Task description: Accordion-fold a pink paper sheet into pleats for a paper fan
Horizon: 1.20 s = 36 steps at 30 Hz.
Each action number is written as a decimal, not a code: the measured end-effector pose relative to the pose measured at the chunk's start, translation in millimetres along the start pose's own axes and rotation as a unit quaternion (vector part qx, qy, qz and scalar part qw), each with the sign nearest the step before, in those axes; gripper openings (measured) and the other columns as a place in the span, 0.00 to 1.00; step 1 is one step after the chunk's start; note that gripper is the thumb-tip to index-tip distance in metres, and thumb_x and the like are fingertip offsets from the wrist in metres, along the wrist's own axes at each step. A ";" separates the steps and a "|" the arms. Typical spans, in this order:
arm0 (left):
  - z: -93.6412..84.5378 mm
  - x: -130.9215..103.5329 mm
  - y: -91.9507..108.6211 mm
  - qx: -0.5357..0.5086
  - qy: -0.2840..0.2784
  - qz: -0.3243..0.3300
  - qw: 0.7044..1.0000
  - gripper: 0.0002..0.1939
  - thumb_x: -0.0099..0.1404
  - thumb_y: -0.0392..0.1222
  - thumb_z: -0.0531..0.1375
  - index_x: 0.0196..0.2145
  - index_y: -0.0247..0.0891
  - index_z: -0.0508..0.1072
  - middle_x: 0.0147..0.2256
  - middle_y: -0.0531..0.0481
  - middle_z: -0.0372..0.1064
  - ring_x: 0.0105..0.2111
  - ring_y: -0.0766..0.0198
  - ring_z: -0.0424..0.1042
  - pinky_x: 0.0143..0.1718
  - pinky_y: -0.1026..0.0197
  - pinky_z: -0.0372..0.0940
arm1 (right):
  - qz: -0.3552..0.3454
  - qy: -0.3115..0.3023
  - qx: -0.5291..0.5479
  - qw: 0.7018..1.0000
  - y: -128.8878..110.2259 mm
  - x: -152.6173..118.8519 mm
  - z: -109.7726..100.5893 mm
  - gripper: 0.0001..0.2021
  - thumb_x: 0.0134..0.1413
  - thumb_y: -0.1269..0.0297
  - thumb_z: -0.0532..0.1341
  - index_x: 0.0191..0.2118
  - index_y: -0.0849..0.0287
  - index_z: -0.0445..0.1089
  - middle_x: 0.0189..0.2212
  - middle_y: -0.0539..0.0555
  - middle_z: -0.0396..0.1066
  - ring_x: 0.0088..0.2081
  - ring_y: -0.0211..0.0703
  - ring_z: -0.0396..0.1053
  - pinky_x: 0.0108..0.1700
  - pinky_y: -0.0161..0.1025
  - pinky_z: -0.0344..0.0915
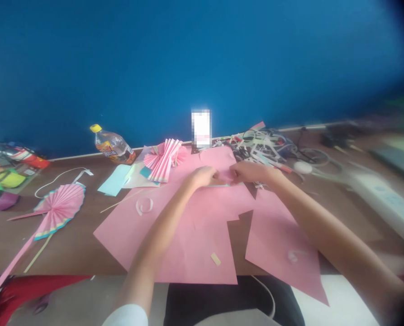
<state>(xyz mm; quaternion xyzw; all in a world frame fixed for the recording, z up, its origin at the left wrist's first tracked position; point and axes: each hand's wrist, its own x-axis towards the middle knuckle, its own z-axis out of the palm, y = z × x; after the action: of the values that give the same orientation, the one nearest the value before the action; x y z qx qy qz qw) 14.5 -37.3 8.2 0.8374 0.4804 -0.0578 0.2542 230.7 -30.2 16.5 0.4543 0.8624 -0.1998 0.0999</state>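
Both of my hands are over the far part of the pink paper sheets (202, 240), close together with fingers closed. My left hand (206, 175) pinches one side of a small piece of pink paper (225, 175), and my right hand (240, 173) pinches the other side. Blur hides the fingertips and the exact shape of that piece. A thin pale blue edge shows just below it. Left of my left hand lies a pleated pink paper fan (166, 160). A second pink fan (59, 206), edged in yellow and blue, rests at the left.
A bottle with a yellow cap (113, 147) leans at the back, beside light blue paper (114, 179). Shredded paper strips and cables (263, 142) are heaped behind my right hand. A white power strip (385, 203) lies right. A blue wall (202, 68) rises behind the table.
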 end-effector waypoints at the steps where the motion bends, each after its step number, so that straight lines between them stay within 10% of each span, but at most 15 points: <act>1: 1.3 1.2 2.5 -0.001 0.002 0.002 1.000 0.23 0.57 0.64 0.59 0.29 0.38 0.71 0.29 0.48 0.71 0.27 0.63 0.66 0.27 0.62 0.53 | 0.003 0.001 0.002 1.000 0.3 0.4 0.2 0.10 0.51 0.57 0.63 0.32 0.58 0.66 0.33 0.55 0.72 0.34 0.44 0.68 0.33 0.37 0.55; 12: -4.2 -2.6 -10.4 -0.024 -0.031 -0.046 0.998 0.17 0.51 0.47 0.67 0.36 0.39 0.70 0.38 0.50 0.71 0.31 0.65 0.67 0.27 0.64 0.56 | -0.015 -0.026 0.056 0.998 17.4 -2.6 -1.4 0.08 0.49 0.62 0.63 0.33 0.57 0.64 0.33 0.54 0.71 0.32 0.42 0.67 0.32 0.36 0.57; 26: -19.4 -15.8 -23.2 0.103 -0.069 -0.134 0.983 0.27 0.45 0.59 0.68 0.36 0.40 0.68 0.39 0.46 0.71 0.35 0.57 0.69 0.30 0.61 0.56 | -0.028 -0.037 0.053 0.998 41.8 0.6 2.2 0.10 0.47 0.59 0.64 0.31 0.56 0.62 0.31 0.52 0.70 0.31 0.42 0.66 0.31 0.36 0.56; 36: -17.4 -11.2 -32.2 0.032 -0.058 -0.037 0.997 0.26 0.47 0.62 0.66 0.34 0.40 0.68 0.34 0.50 0.70 0.30 0.62 0.66 0.28 0.62 0.54 | -0.115 0.013 0.041 0.992 8.0 -7.0 -1.8 0.09 0.53 0.59 0.59 0.37 0.57 0.69 0.37 0.56 0.73 0.37 0.47 0.70 0.35 0.37 0.59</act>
<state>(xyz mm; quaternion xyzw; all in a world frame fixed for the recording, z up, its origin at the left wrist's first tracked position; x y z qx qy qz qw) -20.9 -24.4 15.1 0.8218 0.4939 -0.1306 0.2525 241.4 -30.6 18.6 0.3588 0.9010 -0.2393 0.0462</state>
